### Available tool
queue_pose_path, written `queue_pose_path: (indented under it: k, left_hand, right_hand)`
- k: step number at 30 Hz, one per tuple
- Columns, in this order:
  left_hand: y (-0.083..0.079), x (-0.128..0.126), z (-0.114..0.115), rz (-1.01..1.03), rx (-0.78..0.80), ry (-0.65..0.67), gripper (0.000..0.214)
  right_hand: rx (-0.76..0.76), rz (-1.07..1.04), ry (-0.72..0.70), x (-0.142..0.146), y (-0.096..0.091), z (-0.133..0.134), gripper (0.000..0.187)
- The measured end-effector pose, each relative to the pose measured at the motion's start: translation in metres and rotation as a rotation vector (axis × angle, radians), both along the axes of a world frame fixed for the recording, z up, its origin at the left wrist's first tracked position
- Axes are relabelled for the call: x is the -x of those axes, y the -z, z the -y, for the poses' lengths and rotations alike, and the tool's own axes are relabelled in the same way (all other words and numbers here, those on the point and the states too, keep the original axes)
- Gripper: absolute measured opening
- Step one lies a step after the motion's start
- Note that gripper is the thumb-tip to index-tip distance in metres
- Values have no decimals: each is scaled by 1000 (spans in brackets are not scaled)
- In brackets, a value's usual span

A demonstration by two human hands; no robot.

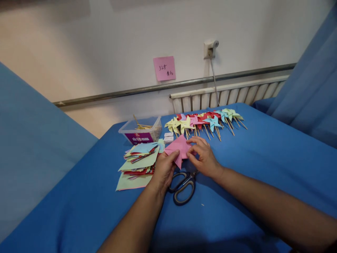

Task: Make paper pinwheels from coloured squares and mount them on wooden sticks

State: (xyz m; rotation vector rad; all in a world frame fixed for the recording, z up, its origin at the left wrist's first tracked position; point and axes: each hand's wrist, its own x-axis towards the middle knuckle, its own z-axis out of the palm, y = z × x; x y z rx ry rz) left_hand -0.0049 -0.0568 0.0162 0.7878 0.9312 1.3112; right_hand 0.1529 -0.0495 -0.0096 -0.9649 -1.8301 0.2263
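A pink paper sheet (181,143) with cut slits is held up between both hands above the blue-covered table. My left hand (165,168) grips its lower left part, thumb on top. On the right side, my right hand (202,154) pinches the paper's edge between thumb and fingers. Below the paper lies a pair of scissors (184,188) with dark handles toward me; its blades are mostly hidden by my right hand. Just left of my left hand sits a stack of coloured paper (140,163), in green, yellow, red and blue.
Finished paper pinwheels (195,121) on sticks lie in a row at the back. A clear plastic box (143,131) holds thin wooden sticks. Small white boxes (169,137) stand beside it. Behind are a radiator (226,96), a metal rail (137,92) and blue curtains (308,80).
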Motion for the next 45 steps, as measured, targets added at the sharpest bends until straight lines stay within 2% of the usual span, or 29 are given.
queue_pose_path:
  k: [16, 24, 37, 45]
  left_hand:
    - [-2, -1, 2, -41, -23, 55, 40]
    - [-3, -1, 2, -78, -18, 72, 51]
    - [2, 1, 0, -95, -25, 62, 45]
    - [-1, 2, -1, -238, -18, 12, 37]
  right_hand:
    - [37, 24, 17, 0, 2, -1, 7]
    - [16, 35, 31, 1, 0, 1, 8]
    - [36, 80, 22, 1, -1, 3, 8]
    - [52, 50, 4, 0, 0, 2, 5]
